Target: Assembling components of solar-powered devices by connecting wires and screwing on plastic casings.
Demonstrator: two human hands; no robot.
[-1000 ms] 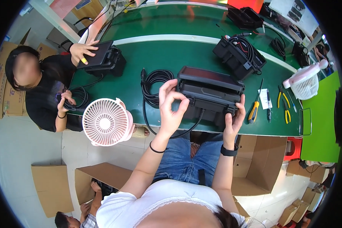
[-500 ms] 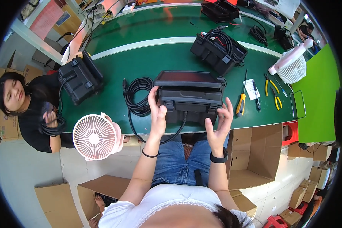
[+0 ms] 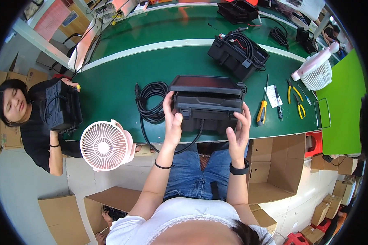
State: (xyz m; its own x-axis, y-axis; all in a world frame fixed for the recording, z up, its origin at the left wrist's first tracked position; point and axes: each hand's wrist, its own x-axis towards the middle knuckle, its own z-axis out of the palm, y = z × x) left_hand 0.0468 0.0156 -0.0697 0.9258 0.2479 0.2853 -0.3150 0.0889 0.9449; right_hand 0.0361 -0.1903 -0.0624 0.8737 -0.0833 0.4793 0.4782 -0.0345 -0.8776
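A black plastic box (image 3: 216, 118) with front latches sits at the near edge of the green workbench, a flat dark panel (image 3: 206, 85) tilted on its top. My left hand (image 3: 171, 124) grips the box's left end, thumb on the front. At the opposite end my right hand (image 3: 239, 126) holds the right side, fingers along it and thumb near the front corner. From the box front a black cable (image 3: 151, 105) loops down and round to a coil on the bench at the left. Fingertips behind the box are partly hidden.
A co-worker at the left holds another black box (image 3: 62, 107). A pink fan (image 3: 104, 146) stands near the front edge. Right of my box lie a screwdriver (image 3: 261, 112), a pen (image 3: 279, 108) and yellow-handled pliers (image 3: 300, 111). An open box with cables (image 3: 237, 59) stands behind.
My right hand has closed in on the box's right end. The co-worker has lifted the other black box off the bench and drawn it toward their body.
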